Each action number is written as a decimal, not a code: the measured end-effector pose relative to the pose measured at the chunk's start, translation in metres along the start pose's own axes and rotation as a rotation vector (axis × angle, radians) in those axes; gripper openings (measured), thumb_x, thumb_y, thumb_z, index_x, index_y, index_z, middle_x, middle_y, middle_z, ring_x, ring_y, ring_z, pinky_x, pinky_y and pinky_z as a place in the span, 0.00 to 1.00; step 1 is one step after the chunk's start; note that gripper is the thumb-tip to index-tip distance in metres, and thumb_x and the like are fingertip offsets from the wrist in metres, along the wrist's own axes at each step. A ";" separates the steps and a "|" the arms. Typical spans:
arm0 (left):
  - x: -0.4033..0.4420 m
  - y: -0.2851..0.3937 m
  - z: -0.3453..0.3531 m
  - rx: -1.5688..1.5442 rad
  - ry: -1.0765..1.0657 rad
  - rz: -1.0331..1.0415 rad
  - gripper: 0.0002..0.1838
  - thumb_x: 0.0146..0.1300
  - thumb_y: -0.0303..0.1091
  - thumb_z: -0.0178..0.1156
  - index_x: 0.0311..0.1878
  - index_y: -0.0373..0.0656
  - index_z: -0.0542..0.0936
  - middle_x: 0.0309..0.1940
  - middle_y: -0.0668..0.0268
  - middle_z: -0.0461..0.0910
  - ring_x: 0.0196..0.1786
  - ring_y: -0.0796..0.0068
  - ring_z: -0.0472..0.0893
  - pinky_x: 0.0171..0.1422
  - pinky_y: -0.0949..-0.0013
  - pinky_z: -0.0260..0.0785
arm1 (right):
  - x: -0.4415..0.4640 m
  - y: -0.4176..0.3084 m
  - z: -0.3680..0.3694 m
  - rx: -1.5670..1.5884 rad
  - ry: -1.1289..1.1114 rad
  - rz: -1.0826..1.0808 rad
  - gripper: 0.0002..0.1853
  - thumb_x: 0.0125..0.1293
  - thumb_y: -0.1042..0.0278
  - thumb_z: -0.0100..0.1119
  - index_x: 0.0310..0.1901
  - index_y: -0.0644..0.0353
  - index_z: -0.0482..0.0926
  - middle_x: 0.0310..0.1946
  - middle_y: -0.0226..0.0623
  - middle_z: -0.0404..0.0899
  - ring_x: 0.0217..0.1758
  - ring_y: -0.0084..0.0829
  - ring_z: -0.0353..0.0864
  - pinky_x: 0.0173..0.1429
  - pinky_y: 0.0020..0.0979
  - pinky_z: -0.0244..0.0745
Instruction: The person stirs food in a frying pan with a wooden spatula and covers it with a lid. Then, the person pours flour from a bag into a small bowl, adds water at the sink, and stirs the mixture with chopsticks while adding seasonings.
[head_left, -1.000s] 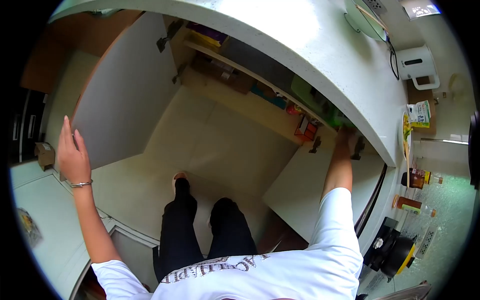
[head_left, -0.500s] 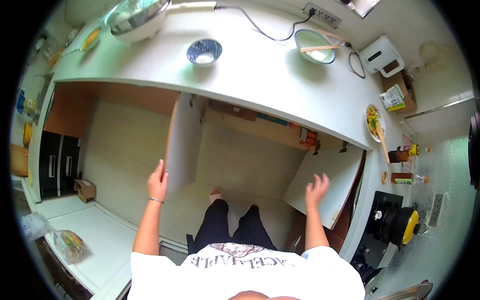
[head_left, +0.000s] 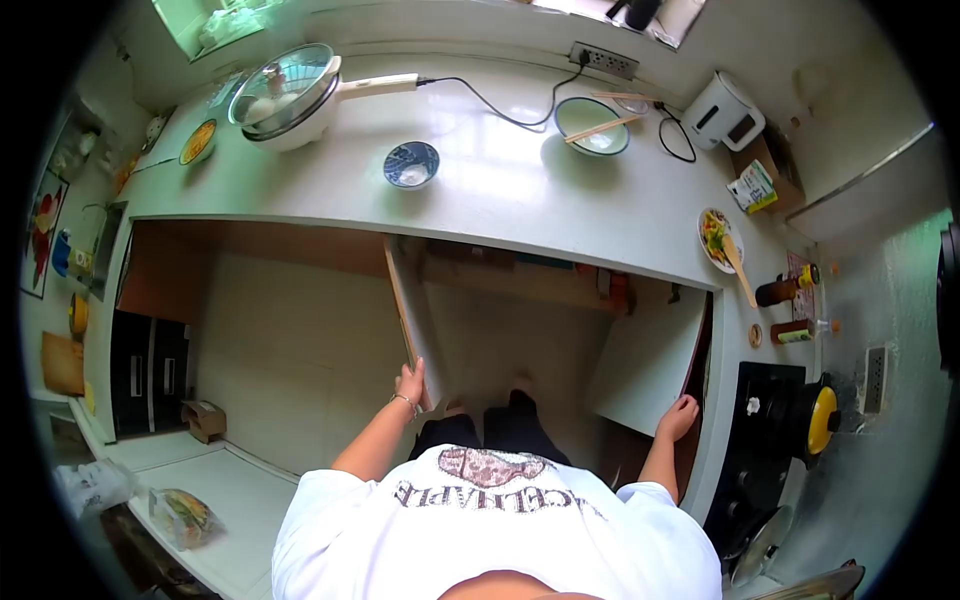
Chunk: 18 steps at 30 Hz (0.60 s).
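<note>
Two white cabinet doors stand swung out below the counter. My left hand [head_left: 410, 384], with a bracelet at its wrist, grips the edge of the left cabinet door [head_left: 426, 345], which shows a brown rim. Over on the other side, my right hand [head_left: 678, 418] has its fingers curled round the outer edge of the right cabinet door [head_left: 648, 350]. Between the doors the cabinet is in shade, and a red box [head_left: 612, 288] shows inside near the right door. My fingertips are partly hidden at both edges.
On the white counter [head_left: 480, 150] stand an electric pot with a glass lid [head_left: 285, 95], a blue bowl [head_left: 411, 165], a green bowl with chopsticks [head_left: 592, 125], a plate of food [head_left: 718, 238] and a white kettle [head_left: 725, 108]. A yellow-lidded pot [head_left: 822, 420] is at the right.
My left hand and the left door have moved right, the door swinging inward. My right hand has gone from spread fingers to a hold on the right door's edge. The view has tilted up.
</note>
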<state>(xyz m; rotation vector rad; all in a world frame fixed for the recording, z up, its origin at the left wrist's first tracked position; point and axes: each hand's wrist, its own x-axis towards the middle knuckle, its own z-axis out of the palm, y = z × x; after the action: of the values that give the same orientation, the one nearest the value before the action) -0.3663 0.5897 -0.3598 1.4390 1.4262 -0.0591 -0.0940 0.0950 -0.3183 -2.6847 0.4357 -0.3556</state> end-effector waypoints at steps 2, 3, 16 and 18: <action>0.023 -0.011 0.012 0.077 -0.144 -0.081 0.44 0.59 0.67 0.42 0.63 0.36 0.57 0.55 0.42 0.68 0.58 0.50 0.71 0.58 0.59 0.65 | 0.007 0.010 -0.004 0.013 0.089 -0.074 0.20 0.65 0.53 0.47 0.46 0.64 0.75 0.44 0.49 0.75 0.48 0.51 0.72 0.53 0.46 0.66; -0.017 0.037 0.000 0.039 -0.269 -0.147 0.46 0.58 0.70 0.39 0.64 0.36 0.52 0.54 0.42 0.69 0.58 0.49 0.70 0.57 0.55 0.65 | 0.013 0.019 0.004 -0.066 -0.036 0.095 0.22 0.66 0.51 0.46 0.48 0.63 0.74 0.45 0.49 0.75 0.49 0.49 0.72 0.54 0.45 0.66; 0.002 0.058 0.084 -0.020 -0.401 -0.262 0.42 0.54 0.75 0.38 0.55 0.44 0.56 0.45 0.58 0.70 0.47 0.60 0.74 0.53 0.46 0.66 | 0.016 0.011 0.021 0.550 -1.014 0.768 0.33 0.67 0.37 0.32 0.62 0.55 0.63 0.61 0.38 0.65 0.65 0.39 0.62 0.61 0.49 0.61; 0.001 0.078 0.109 -0.167 -0.470 -0.245 0.37 0.54 0.73 0.42 0.48 0.46 0.58 0.36 0.62 0.68 0.41 0.63 0.73 0.52 0.47 0.66 | 0.005 0.003 0.048 0.680 -1.051 0.797 0.36 0.66 0.34 0.31 0.62 0.57 0.62 0.63 0.39 0.63 0.67 0.40 0.59 0.63 0.49 0.59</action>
<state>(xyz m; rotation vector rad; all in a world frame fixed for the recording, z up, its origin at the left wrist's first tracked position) -0.2416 0.5390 -0.3612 1.0226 1.1751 -0.3981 -0.0751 0.1069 -0.3610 -1.5301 0.7732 0.9161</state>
